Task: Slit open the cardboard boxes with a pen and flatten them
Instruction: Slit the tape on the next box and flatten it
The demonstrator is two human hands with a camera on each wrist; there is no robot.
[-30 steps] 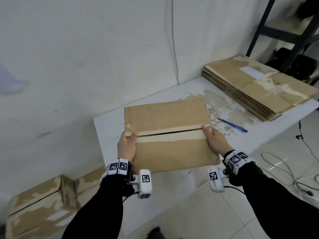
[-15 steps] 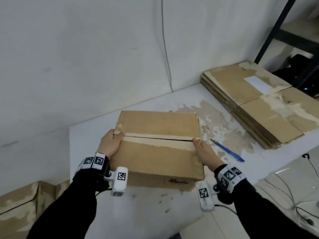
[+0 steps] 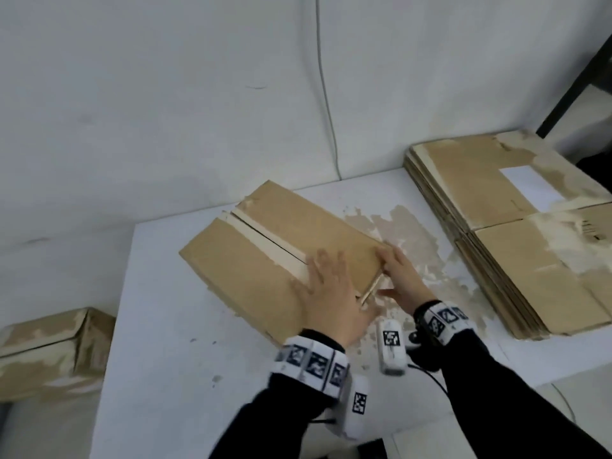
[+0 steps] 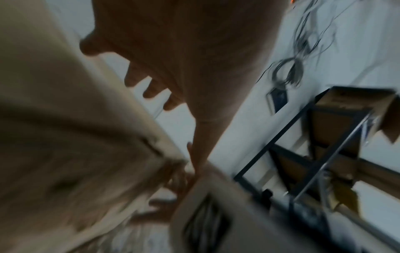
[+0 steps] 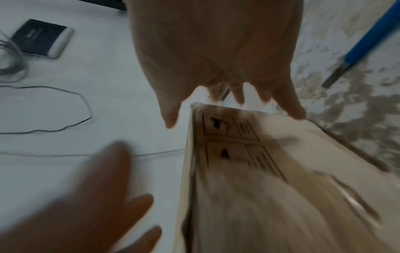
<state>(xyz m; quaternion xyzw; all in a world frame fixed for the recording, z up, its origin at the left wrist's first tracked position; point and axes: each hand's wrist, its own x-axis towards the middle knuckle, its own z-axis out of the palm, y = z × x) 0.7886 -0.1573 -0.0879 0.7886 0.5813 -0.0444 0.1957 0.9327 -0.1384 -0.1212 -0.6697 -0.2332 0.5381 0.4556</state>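
Observation:
A taped brown cardboard box (image 3: 265, 260) lies at an angle on the white table (image 3: 165, 359), its slit seam running diagonally away from me. My left hand (image 3: 328, 279) rests flat on the box top at the near right end, fingers spread. My right hand (image 3: 394, 276) touches the box's right end corner with straight fingers, thumb below the edge. In the right wrist view the blue pen (image 5: 368, 39) lies on the table beside the box (image 5: 270, 188); it is hidden in the head view. The left wrist view is blurred and shows my palm (image 4: 194, 51) over the box (image 4: 54, 137).
A stack of flattened boxes (image 3: 513, 243) fills the table's right side. Another taped box (image 3: 49, 352) sits on the floor at left. A wall rises just behind the table, a black shelf frame (image 3: 576, 74) stands at far right, and cables (image 5: 54, 119) lie on the floor.
The box has turned from crosswise to diagonal on the table. My left hand left the box's left end and now lies on top near the right end; my right hand stays there.

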